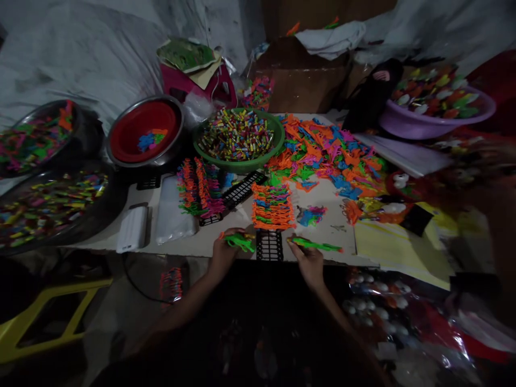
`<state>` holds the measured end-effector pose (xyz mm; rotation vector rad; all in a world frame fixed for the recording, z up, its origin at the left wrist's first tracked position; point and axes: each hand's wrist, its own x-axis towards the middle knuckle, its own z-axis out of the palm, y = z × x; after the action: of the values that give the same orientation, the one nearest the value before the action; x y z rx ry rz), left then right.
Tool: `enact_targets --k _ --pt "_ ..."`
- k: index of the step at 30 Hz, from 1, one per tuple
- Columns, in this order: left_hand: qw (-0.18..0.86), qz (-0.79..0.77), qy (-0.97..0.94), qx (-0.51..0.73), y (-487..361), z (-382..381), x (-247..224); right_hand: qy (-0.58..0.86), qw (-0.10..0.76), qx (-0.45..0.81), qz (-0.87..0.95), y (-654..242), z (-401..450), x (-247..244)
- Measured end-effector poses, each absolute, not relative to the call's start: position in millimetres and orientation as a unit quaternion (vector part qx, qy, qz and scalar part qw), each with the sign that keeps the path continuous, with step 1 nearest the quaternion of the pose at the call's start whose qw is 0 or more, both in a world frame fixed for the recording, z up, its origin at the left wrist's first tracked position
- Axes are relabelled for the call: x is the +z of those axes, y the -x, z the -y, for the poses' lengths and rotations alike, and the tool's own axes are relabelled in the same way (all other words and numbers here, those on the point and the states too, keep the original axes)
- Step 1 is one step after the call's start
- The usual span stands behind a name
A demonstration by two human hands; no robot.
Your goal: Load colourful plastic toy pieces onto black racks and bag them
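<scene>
At the table's front edge my left hand is closed round a green plastic piece with an orange tip. To the right, my right hand grips a second green plastic piece, which points rightward and has a reddish end. Between the two hands lies a black slotted rack. Its far part is covered by a neat row of orange, green and blue pieces. A small blue and pink cluster rests just beyond my right hand.
Behind stands a green basin of small wrapped pieces, beside a loose colourful pile. More filled rows stand left of centre. A white box and yellow sheets lie near the front edge. A purple basin is back right.
</scene>
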<state>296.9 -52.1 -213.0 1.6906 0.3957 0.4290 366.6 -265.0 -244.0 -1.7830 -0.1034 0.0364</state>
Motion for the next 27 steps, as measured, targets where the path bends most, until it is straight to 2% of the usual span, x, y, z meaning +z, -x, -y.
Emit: enact_targets --k 3,8,16,22,27 --pt "0.618 -0.195 -0.743 0.168 -304 62 -233 0.81 0.578 0.016 0.101 -374 256 -267" --pt "0.536 -0.211 -0.8 0.167 -321 69 -258 0.868 0.473 -0.019 0.152 -390 248 -285" --pt "0.398 -0.197 -0.88 0.171 -330 68 -247 0.921 0.335 0.008 0.197 -396 246 -274" --pt "0.355 -0.17 -0.897 0.203 -335 70 -243 0.933 0.299 0.02 0.199 -397 240 -262" --pt "0.354 -0.155 -0.9 0.2 -330 67 -251 0.927 0.327 0.014 0.18 -397 240 -264"
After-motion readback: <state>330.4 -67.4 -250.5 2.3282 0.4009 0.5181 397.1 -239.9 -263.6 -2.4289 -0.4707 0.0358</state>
